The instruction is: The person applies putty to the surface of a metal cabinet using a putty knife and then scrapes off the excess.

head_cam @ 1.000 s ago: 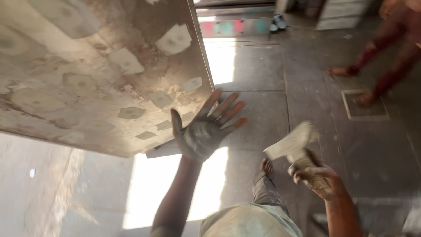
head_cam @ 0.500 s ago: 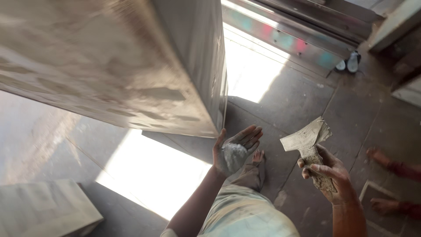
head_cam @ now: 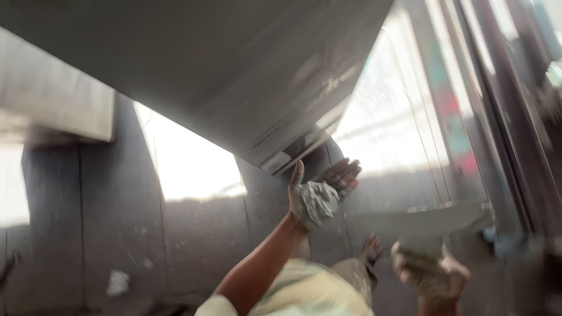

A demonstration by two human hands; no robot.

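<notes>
My left hand (head_cam: 319, 196) is raised palm-up with fingers spread, its palm smeared with grey-white plaster, just under the lower corner of a big tilted grey slab (head_cam: 234, 76). The fingertips are close to the slab's edge; contact cannot be told through the blur. Lower right, my right hand (head_cam: 430, 275) grips the handle of a flat trowel (head_cam: 427, 221), whose broad blade lies level above the fist. My plaster-stained trousers (head_cam: 316, 289) show at the bottom.
Dark tiled floor (head_cam: 193, 246) with bright sunlit patches lies below. A metal door frame with sliding tracks (head_cam: 468, 117) runs along the right. A low concrete block (head_cam: 52, 111) sits at the left. A small white scrap (head_cam: 118, 282) lies on the floor.
The view has swung toward the doorway. My left hand stays under the slab's corner, palm up. The right hand has brought the trowel lower and level.
</notes>
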